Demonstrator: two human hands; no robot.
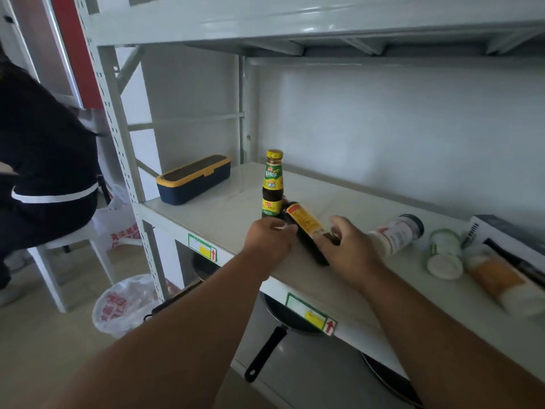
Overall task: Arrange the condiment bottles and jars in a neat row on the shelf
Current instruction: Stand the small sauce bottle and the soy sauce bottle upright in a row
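Dark bottle [305,231] lies tilted, partly hidden by both hands.

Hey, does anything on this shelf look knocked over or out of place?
Yes. Only the yellow-capped sauce bottle stands upright. The dark bottle lies tilted between the left hand and right hand. Further right, the white shaker jar, small white jar and orange-labelled bottle lie on their sides.
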